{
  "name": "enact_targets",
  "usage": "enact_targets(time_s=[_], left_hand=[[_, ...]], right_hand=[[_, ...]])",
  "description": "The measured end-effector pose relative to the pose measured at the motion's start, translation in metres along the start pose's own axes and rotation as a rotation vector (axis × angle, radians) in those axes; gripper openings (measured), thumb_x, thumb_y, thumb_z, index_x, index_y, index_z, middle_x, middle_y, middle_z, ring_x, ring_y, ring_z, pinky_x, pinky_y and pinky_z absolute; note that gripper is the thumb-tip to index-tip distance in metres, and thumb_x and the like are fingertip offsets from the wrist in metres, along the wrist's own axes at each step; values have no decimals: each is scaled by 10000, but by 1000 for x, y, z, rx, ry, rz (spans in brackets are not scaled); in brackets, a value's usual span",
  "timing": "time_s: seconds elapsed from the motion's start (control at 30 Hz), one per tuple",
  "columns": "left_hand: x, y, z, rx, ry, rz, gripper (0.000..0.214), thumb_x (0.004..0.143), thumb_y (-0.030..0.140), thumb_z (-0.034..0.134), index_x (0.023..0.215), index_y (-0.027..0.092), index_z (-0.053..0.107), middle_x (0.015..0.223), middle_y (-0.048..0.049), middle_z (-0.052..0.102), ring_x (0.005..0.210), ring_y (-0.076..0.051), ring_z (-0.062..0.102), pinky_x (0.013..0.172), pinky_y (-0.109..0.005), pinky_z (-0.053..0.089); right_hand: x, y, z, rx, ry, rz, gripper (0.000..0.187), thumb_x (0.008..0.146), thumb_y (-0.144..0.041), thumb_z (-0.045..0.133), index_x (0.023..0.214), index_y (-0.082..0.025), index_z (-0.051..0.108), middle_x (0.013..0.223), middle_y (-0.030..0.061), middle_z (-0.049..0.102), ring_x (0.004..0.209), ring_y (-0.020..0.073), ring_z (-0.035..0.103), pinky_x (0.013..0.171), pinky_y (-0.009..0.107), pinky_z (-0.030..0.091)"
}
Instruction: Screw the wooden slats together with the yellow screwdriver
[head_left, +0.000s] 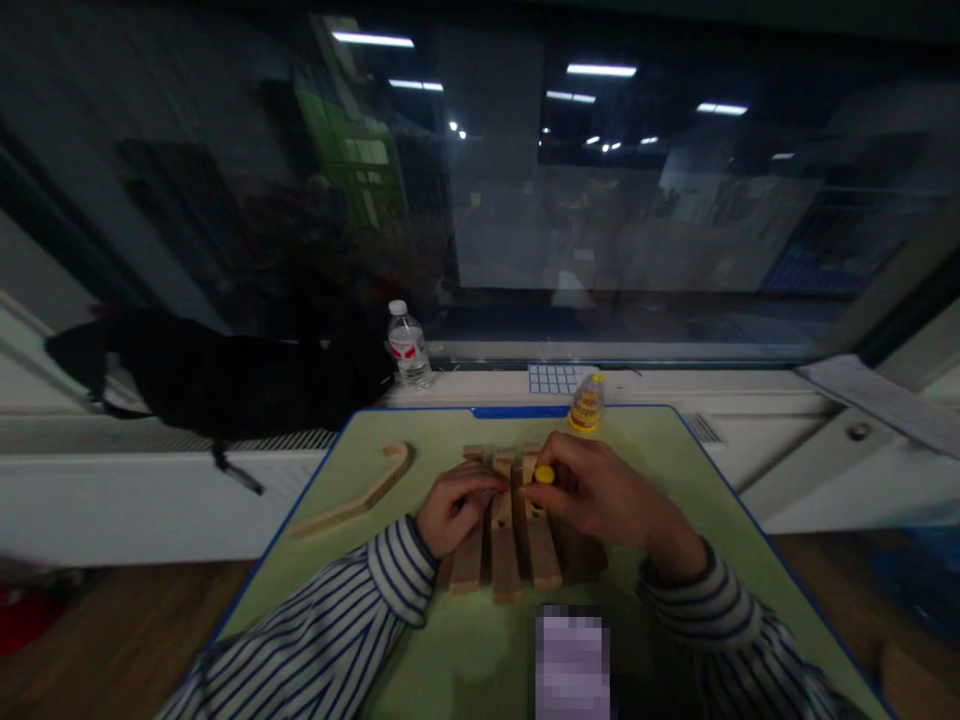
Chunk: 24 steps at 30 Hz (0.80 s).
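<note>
At the centre of the frame, a person in striped sleeves is working over a row of wooden slats (506,550) lying on a green table (660,450). The right hand (600,490) is pinching a small yellow piece (544,475) against the slats' upper ends. The left hand (457,505) is curling its fingers onto the leftmost slats; whether it is gripping one cannot be told. A yellow-capped bottle (586,405) is standing just above, and a curved wooden piece (360,495) is lying to the left.

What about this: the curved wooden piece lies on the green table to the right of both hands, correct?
No, wrong side. In the head view the curved wooden piece lies on the green table to the left of both hands, past the left hand.
</note>
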<state>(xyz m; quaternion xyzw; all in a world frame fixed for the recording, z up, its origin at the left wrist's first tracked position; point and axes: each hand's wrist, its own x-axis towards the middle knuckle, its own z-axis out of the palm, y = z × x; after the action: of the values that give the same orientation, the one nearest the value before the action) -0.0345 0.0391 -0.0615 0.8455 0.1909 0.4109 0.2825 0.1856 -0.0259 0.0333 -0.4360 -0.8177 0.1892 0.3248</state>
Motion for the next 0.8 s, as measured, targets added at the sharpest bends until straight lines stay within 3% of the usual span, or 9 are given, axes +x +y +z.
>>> enact_targets(time_s=[0.17,0.33,0.57,0.7,0.8], left_hand=[[0,-1,1,-14,6,5,284,912,261,433,950,139,687,894,-125,719,855,-212,667,784,-376,516],[2,2,1,-15,33,11,264,914,238,437,947,146,682,884,-113,716,831,-200,664,756,-359,521],[1,6,3,5,59,43,274,911,204,424,965,141,686,877,-118,722,847,-198,669,765,-353,528],[-1,11,-4,68,183,68,189,871,193,491,835,160,673,741,-76,699,726,-175,640,689,-325,516],[-3,9,-15,139,347,30,110,829,143,561,737,178,610,627,-6,596,597,-131,535,611,-283,460]], right_hand=[[1,2,3,37,-7,-58,245,898,-385,564,1068,-209,580,949,48,645,830,160,591,726,306,473],[2,7,5,84,-67,-104,250,923,-363,531,1110,-230,632,1006,68,668,946,183,620,840,363,509],[-5,-1,-10,125,-166,-41,413,975,-252,412,1387,-250,439,1335,81,586,1206,173,552,1021,392,449],[-12,-5,-17,100,-201,23,422,966,-229,420,1387,-258,442,1339,67,596,1197,175,574,984,360,485],[-19,-4,-14,80,-225,71,450,962,-227,431,1407,-293,403,1301,56,627,1135,179,619,924,350,526]])
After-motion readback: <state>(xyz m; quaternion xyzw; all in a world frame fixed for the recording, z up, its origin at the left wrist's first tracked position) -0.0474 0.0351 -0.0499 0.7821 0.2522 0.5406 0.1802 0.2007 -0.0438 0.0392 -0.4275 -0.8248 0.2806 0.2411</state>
